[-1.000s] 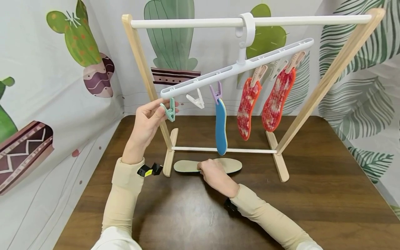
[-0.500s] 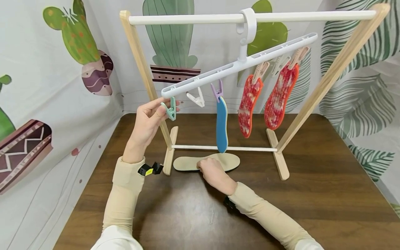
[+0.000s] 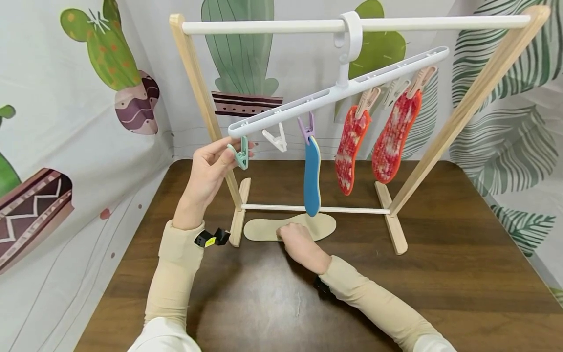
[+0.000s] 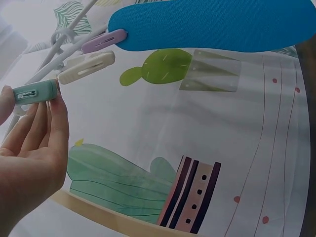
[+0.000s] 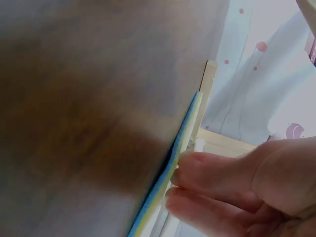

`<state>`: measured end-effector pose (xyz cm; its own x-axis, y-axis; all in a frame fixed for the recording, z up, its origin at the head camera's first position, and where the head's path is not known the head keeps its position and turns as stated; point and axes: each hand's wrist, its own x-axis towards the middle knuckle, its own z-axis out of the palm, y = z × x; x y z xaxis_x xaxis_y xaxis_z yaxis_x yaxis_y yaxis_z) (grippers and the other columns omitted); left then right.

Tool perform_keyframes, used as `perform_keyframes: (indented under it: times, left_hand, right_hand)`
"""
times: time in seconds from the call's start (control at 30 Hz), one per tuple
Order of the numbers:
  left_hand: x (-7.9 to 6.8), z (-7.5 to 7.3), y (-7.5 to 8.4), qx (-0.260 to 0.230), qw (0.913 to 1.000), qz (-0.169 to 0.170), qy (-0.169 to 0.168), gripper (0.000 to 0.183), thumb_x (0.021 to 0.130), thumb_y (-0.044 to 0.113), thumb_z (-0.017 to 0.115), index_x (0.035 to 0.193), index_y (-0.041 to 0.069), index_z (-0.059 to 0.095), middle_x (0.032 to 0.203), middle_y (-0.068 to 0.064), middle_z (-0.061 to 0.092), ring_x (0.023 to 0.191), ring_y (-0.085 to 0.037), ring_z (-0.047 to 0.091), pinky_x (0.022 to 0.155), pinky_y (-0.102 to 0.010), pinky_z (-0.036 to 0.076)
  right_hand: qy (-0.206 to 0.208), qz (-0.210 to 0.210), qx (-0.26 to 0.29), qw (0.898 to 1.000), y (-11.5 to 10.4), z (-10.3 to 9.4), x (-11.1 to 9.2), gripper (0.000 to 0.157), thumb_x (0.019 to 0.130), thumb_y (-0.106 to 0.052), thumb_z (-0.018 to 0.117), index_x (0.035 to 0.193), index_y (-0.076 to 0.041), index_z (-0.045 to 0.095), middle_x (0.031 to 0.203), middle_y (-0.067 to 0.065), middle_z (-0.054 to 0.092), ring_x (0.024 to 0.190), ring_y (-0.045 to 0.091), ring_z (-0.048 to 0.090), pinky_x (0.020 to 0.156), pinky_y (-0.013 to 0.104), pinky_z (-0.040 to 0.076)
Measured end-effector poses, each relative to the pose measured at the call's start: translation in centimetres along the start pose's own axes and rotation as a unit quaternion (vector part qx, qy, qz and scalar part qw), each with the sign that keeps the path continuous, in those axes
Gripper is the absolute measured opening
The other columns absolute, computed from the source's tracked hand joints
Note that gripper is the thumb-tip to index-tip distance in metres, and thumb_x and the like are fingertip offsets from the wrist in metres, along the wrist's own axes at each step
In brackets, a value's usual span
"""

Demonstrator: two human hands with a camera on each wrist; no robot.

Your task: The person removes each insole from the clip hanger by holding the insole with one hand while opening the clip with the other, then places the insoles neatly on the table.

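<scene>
A person's left hand (image 3: 204,168) pinches a green clip (image 3: 244,159) at the left end of a tilted hanger (image 3: 303,106), while the right hand (image 3: 303,247) reaches low, bent fingers touching the near edge of a beige insole (image 3: 264,230); whether they grip it cannot be told. More of the insole's face shows than a second ago, though both hands have barely shifted, suggesting its tilt is being worked and it has yet to rise toward the clip. It stays low at the tabletop (image 3: 440,274), beside the rack's (image 3: 198,78) left foot; contact is unclear. Above, a blue insole (image 3: 312,183) hangs mid-hanger, two red insoles (image 3: 398,137) to the right.
</scene>
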<state>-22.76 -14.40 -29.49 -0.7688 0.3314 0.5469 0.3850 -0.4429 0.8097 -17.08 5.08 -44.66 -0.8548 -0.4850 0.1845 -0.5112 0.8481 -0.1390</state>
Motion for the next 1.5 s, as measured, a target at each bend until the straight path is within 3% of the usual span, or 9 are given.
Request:
perform_keyframes:
  times: [0.3,0.67,0.83,1.17,1.33,1.5]
  left_hand:
    - [-0.1,-0.1,0.0,-0.009,0.9999,-0.007,-0.007,0.035,0.089,0.016,0.058,0.12,-0.001,0.058,0.105,-0.01,0.067,0.096,-0.023,0.065,0.091,-0.03,0.05]
    - [-0.1,-0.3,-0.1,0.006,1.0,-0.003,-0.002,0.036,0.088,0.019,0.059,0.119,0.001,0.059,0.105,-0.01,0.067,0.095,-0.021,0.065,0.09,-0.031,0.05]
    - [-0.2,-0.3,0.0,0.004,1.0,0.0,0.005,0.033,0.088,0.02,0.059,0.117,0.003,0.061,0.105,-0.011,0.067,0.093,-0.023,0.066,0.086,-0.029,0.052]
    - [-0.2,-0.2,0.0,0.002,1.0,-0.003,0.003,0.035,0.088,0.02,0.059,0.118,0.003,0.06,0.105,-0.01,0.068,0.094,-0.024,0.066,0.089,-0.031,0.051]
    - [-0.4,-0.2,0.1,0.004,0.9999,-0.004,0.014,0.038,0.086,0.022,0.061,0.118,0.003,0.06,0.105,-0.012,0.068,0.093,-0.026,0.066,0.088,-0.032,0.051]
    - [-0.3,-0.1,0.1,0.008,0.9999,-0.002,0.009,0.036,0.088,0.021,0.058,0.118,0.002,0.059,0.106,-0.012,0.067,0.093,-0.022,0.066,0.087,-0.03,0.052]
  right_hand:
    - [-0.005,-0.016,0.004,1.0,0.4,0.0,0.0,0.03,0.067,0.01,0.058,0.052,-0.015,0.049,0.057,0.003,0.059,0.057,0.022,0.06,0.044,0.029,0.043]
    - [-0.042,-0.014,0.011,0.999,0.6,-0.3,0.2,0.028,0.07,0.005,0.06,0.055,-0.016,0.052,0.058,0.001,0.059,0.059,0.021,0.061,0.047,0.027,0.043]
    - [-0.037,-0.031,0.012,0.999,0.6,-0.4,-0.1,0.024,0.077,-0.002,0.062,0.06,-0.018,0.057,0.062,-0.002,0.062,0.059,0.017,0.061,0.047,0.026,0.042]
    - [0.022,-0.047,0.017,0.998,0.9,-0.5,-0.2,0.018,0.081,-0.01,0.061,0.065,-0.019,0.059,0.061,-0.006,0.059,0.054,0.008,0.054,0.043,0.021,0.036]
    - [0.113,-0.063,0.048,0.99,0.8,-1.1,-0.1,0.012,0.082,-0.01,0.059,0.084,-0.017,0.069,0.072,-0.008,0.067,0.057,0.003,0.058,0.048,0.02,0.043]
    - [0.198,-0.061,0.101,0.973,0.6,-1.9,-0.1,0.015,0.083,-0.008,0.058,0.091,-0.014,0.069,0.077,-0.007,0.068,0.06,0.001,0.059,0.051,0.018,0.046]
